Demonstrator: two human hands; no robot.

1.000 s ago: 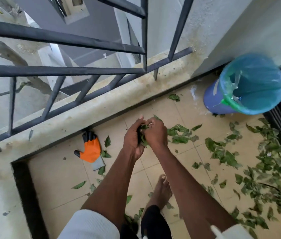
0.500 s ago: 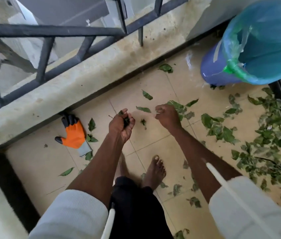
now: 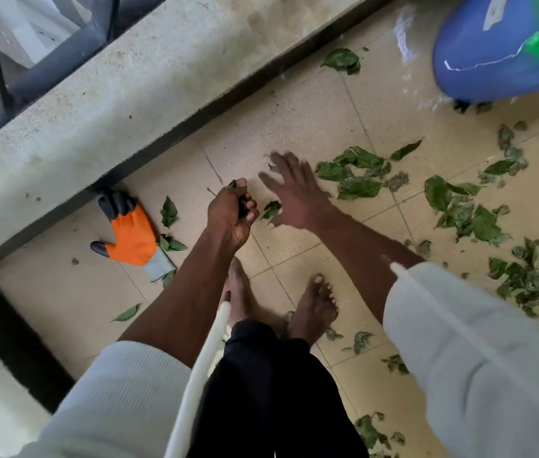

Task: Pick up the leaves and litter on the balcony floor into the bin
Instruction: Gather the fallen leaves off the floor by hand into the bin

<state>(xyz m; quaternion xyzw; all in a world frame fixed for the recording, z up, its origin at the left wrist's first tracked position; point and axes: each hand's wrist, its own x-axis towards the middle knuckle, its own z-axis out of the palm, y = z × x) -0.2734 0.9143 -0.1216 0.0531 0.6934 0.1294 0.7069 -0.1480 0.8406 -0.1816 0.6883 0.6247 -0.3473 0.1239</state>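
Beige balcony floor tiles [image 3: 294, 127] run beside a concrete curb [image 3: 129, 104] under the railing. From the head view, the left hand [image 3: 233, 213] at centre is clamped on a wad of leaves [image 3: 241, 203], stockpiling before a bin trip. The right hand [image 3: 289, 191], fingers spread, reaches for a loose leaf [image 3: 271, 209]. More leaves lie at 3 o'clock; the blue bin [image 3: 493, 47] is at 1 o'clock and an orange glove [image 3: 132, 233] at 9. Half a second ago the right hand was pinched shut; now it has opened and dropped lower.
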